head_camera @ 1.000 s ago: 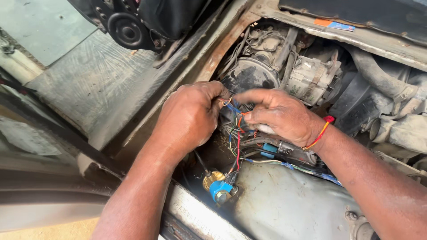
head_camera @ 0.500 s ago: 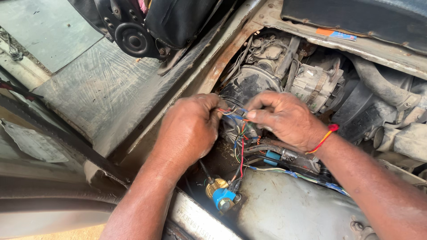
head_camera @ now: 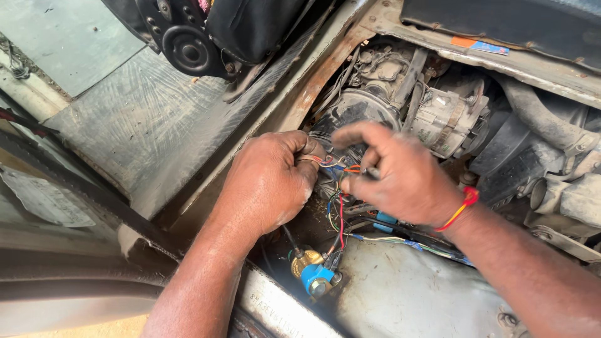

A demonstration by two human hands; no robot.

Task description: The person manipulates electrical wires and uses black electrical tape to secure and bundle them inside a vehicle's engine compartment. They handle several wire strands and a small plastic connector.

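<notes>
At the near edge, below both hands, a brass-and-blue valve (head_camera: 311, 270) sits by the grey tank (head_camera: 413, 294), with red and green leads running up from it. Above that, left hand (head_camera: 273, 181) is fisted, fingers pinched shut on the wires (head_camera: 330, 164). The wires run roughly level, left to right, across the gap to the right hand (head_camera: 400, 175), whose thumb and fingers close on their other end; its index finger is lifted and blurred. Both hands are equally near. Farther back sits the alternator (head_camera: 446, 119).
</notes>
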